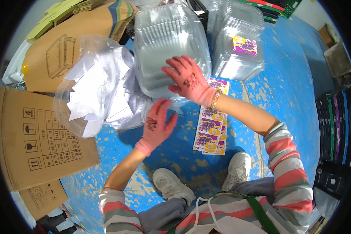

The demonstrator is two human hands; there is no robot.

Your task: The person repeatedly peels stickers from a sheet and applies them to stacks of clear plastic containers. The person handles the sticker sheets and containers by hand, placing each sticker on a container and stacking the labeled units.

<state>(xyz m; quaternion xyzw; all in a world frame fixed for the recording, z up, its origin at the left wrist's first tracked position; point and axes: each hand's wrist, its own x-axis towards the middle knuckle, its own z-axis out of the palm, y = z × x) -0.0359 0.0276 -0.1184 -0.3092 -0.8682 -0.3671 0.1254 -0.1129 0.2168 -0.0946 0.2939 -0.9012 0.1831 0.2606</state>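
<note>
A stack of clear plastic clamshell containers (166,55), wrapped in a clear bag, stands in front of me. My right hand (188,82), in a pink glove, is spread over its near right corner; I cannot tell whether it touches the bag. Just below that corner is my left hand (158,124), also gloved in pink, with its thumb apart and nothing visible in it. Strips of purple-and-yellow grape-picture labels (209,131) lie on the floor, partly hidden under my right wrist. A clear bag of white paper pieces (102,90) sits left of the stack.
More clear containers (237,64) stand at the right, with a grape label (245,46) on them. Printed cardboard boxes (46,140) fill the left side. Black crates (333,128) stand along the right edge. The blue floor (283,96) has worn paint.
</note>
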